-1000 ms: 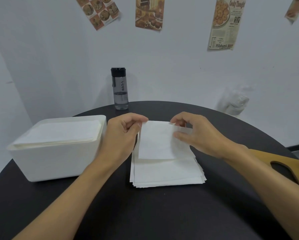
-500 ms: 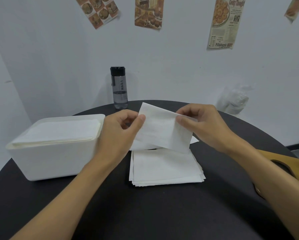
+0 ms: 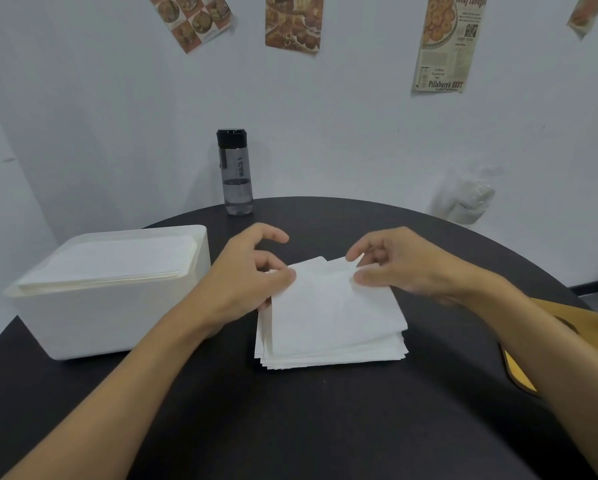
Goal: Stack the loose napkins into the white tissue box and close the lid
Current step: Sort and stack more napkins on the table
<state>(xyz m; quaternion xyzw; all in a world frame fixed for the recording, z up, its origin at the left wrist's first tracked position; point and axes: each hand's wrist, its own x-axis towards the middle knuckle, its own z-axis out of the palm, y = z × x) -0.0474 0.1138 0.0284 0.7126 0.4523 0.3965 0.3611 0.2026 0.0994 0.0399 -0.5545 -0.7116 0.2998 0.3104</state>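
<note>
A pile of loose white napkins (image 3: 332,348) lies in the middle of the round black table (image 3: 290,427). One napkin (image 3: 328,306) rests on top of the pile. My left hand (image 3: 245,282) pinches its left edge between thumb and fingers. My right hand (image 3: 405,265) pinches its far right corner. To the left stands the white tissue box (image 3: 110,317), without a lid on it, holding a stack of napkins (image 3: 117,261) that reaches its rim.
A clear water bottle (image 3: 237,173) with a black cap stands at the table's far edge. A wooden board (image 3: 567,341) with a cut-out lies at the right edge under my right forearm. A crumpled plastic bag (image 3: 467,199) sits by the wall.
The napkin was lifted off the pile half a second ago. It has now come back down onto the pile, and both hands have dropped with it.
</note>
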